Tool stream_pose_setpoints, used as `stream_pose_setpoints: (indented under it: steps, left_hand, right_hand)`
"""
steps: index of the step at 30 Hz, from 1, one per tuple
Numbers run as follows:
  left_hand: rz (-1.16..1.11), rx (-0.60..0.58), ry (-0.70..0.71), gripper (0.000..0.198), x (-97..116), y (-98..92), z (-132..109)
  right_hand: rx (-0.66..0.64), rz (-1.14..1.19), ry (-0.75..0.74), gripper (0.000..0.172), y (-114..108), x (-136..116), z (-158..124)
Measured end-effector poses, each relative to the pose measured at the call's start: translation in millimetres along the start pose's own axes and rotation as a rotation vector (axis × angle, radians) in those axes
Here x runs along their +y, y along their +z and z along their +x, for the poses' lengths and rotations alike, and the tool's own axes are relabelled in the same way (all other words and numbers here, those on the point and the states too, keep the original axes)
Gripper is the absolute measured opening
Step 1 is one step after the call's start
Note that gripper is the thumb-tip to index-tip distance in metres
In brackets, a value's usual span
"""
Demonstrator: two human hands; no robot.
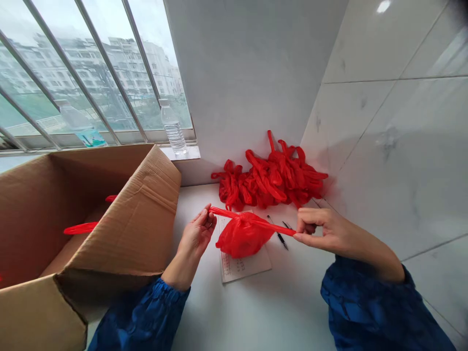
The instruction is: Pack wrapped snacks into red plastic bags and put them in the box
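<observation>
A red plastic bag, bunched at the top around contents I cannot make out, is stretched between my hands by its two handles. My left hand pinches the end of one handle. On the other side, my right hand grips the opposite handle between thumb and fingers, pulling it out straight. Beneath the bag lies a notebook page with handwriting, partly covered. A black pen rests just right of the bag.
Behind the bag, a heap of red plastic bags lies against the wall. An open cardboard box at left has red bag handles inside. A clear bottle and a tilted bottle stand by the barred window.
</observation>
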State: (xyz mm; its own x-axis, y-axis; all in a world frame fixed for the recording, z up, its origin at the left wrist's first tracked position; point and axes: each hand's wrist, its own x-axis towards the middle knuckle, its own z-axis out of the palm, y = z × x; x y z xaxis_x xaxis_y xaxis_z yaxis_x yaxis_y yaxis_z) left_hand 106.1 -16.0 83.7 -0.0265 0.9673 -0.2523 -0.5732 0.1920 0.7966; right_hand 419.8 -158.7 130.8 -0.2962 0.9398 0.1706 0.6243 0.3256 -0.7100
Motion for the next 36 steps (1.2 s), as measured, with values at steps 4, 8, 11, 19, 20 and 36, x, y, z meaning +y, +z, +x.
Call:
stream_pose_setpoints:
  steps: [4, 8, 11, 19, 20, 36]
  left_hand:
    - [-0.003, 0.012, 0.109, 0.025, 4, 2.8, -4]
    - [0.084, -0.126, 0.281, 0.03, 3, 10.2, -23]
    - [0.542, -0.247, 0.501, 0.069, -7, 4.5, -28]
    - [1.358, -0.301, 0.68, 0.066, -47, -25.2, -30]
    - [1.437, -0.339, 0.707, 0.057, -50, -24.5, -31]
    - [1.958, -0.475, 0.86, 0.07, -68, -6.9, -15]
  right_hand:
    - [-0.074, 0.043, 0.014, 0.025, 0, 2, 4]
    - [-0.008, 0.135, 0.038, 0.034, 6, -3, 17]
    - [0.079, 0.214, 0.046, 0.033, 11, -3, 24]
    - [0.254, 0.125, 0.051, 0.022, 40, 37, 52]
    - [0.241, 0.04, -0.001, 0.029, 51, 41, 59]
    - [0.127, -0.415, -0.065, 0.058, 146, 78, 91]
